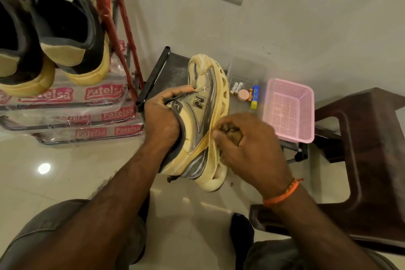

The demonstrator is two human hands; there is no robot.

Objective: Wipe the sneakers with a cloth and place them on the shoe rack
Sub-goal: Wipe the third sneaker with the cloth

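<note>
The sneaker point(203, 116) is held in the air above the floor, just in front of the low black table point(173, 66), toe pointing away and sole turned to the right. The left hand point(163, 114) is pushed into the shoe's opening, fingers curled over the collar and tongue, clamped firmly. The right hand point(247, 138) is balled around a crumpled brownish cloth point(230, 132) and presses it against the sole's edge near the heel.

The sneaker looks light and easy to turn with one hand. Its upper seems soft and yielding, while the thick cream sole, cut through with holes, likely stays stiff and gives the cloth something to push against. The collar grip seems the right one: it steadies the shoe from inside and leaves every outer face free for wiping. The holes in the sole probably trap dirt and need a fingertip behind the cloth.

Left of the sneaker stands the red shoe rack point(122, 28), carrying a dark pair of shoes point(65, 35) with room unclear beyond them. Right of the sneaker sits a pink basket point(289, 109); nothing shows inside it. Between basket and sneaker, a clear tray point(247, 66) holds batteries, a small round tin and a blue-and-yellow tube.
</note>
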